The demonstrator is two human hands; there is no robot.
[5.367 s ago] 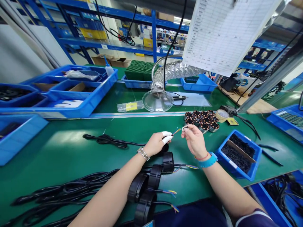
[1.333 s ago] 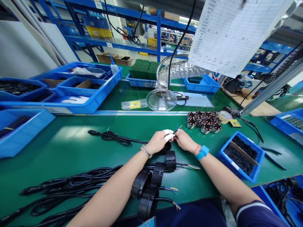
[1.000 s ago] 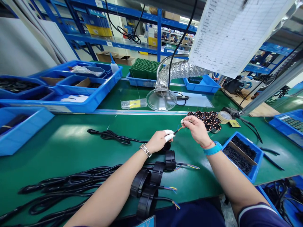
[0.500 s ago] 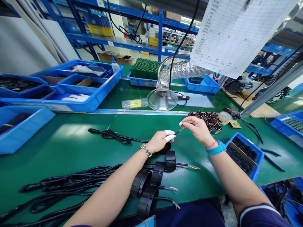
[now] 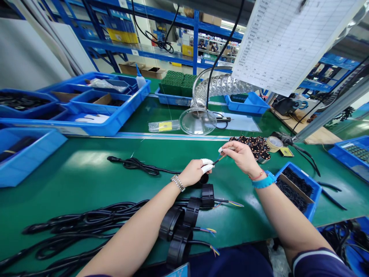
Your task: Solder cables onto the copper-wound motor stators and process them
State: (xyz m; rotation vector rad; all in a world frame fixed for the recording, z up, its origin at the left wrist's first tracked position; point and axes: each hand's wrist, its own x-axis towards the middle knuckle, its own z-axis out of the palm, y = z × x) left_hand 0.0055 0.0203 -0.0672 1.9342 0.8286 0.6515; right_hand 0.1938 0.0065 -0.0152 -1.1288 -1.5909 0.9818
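My left hand (image 5: 198, 171), with white covers on its fingertips, pinches a black cable (image 5: 165, 171) close to its stripped end. Thin coloured wires (image 5: 220, 157) come out of that end, and my right hand (image 5: 238, 154) grips them between thumb and forefinger. A black round cap (image 5: 204, 179) on this cable shows partly below my left hand. Behind, the cable runs left into a coiled bundle (image 5: 141, 166). Nearer my body lie several more cables (image 5: 92, 215) threaded through black caps (image 5: 181, 244), their coloured wire ends pointing right.
Copper-wound coils (image 5: 255, 146) and a tape roll (image 5: 274, 142) sit beyond my right hand. A blue bin (image 5: 315, 196) of small black pieces and pliers (image 5: 331, 190) are at right. A fume hose hood (image 5: 197, 122) hangs ahead. Blue trays (image 5: 112, 125) stand at left.
The wires between my hands show slightly more apart, with blue and orange-brown strands visible. Both hands stay almost in place.
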